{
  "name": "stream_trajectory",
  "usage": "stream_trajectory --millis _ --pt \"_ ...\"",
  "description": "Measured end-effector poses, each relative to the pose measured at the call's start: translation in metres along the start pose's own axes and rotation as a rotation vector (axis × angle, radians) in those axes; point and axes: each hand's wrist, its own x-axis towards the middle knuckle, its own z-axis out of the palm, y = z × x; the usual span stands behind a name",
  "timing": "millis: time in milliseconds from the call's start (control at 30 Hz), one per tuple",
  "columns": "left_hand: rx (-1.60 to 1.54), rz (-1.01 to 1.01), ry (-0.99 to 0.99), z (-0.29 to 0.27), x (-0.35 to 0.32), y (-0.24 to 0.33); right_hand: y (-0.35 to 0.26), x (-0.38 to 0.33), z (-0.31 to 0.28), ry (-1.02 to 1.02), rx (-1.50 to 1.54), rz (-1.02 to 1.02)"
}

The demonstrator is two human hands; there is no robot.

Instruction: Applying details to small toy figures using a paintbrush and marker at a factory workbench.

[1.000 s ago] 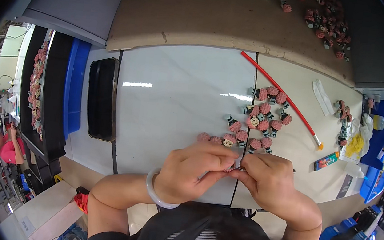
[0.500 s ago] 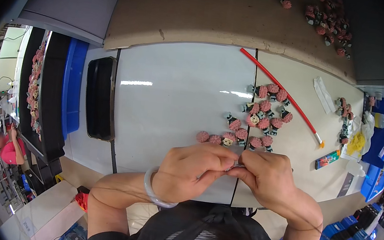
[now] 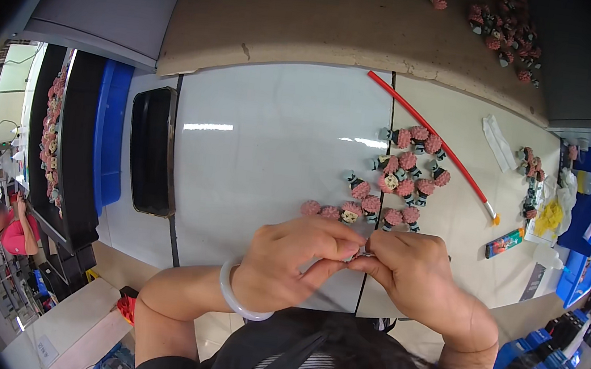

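Clock positions are read from the meeting point of the fingers, with twelve o'clock at the far side. The fingers of the left hand (image 3: 283, 260) and of the right hand (image 3: 409, 274) are closed in a pinch on a small piece (image 3: 360, 254), which is held between both hands over the near part of the worktop (image 3: 263, 152). The piece is mostly covered; its form cannot be told. The step in hand is judged to be two-handed work on this piece; for the next move, a steady hold and fine fingertip control appear to be called for. Between twelve and one o'clock, pink-headed figurines (image 3: 407, 161) are grouped. At one o'clock, a red-handled brush (image 3: 466, 173) is laid diagonally. At ten o'clock, a dark phone (image 3: 152, 153) is placed just beside a blue tray (image 3: 108, 149).
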Motion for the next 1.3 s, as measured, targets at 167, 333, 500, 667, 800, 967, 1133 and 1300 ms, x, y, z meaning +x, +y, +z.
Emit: stream_trajectory --millis 167,333,500,667,800,967,1133,1300 --pt "-0.021 -0.027 -0.001 0.0009 -0.0001 -0.0004 -0.0022 -0.0016 0.0004 0.038 -0.044 -0.019" --pt "0.015 0.004 0.012 0.0008 0.0004 0.0006 -0.0007 -0.0011 -0.0007 0.032 -0.017 -0.011" --pt "-0.047 -0.051 0.056 0.0032 0.0014 0.0012 -0.002 -0.0023 0.0026 0.093 -0.067 -0.056" --pt "-0.011 -0.049 0.043 0.0023 0.0 0.0001 0.0015 -0.0021 0.0043 0.072 -0.092 -0.03" --pt "-0.023 -0.04 0.027 0.0017 0.0009 -0.0002 0.0032 -0.0016 0.0037 0.072 -0.066 -0.017" --pt "-0.135 -0.085 0.039 0.0017 0.0004 -0.003 0.0013 0.0002 0.0007 0.027 -0.016 0.006" --pt "-0.117 -0.065 0.034 0.0018 0.0013 -0.0027 -0.0011 0.0004 -0.0016 0.0 0.016 0.044" --pt "-0.105 -0.047 0.042 0.0027 -0.0004 -0.0044 0.003 -0.0003 0.0014 -0.018 0.091 0.048"
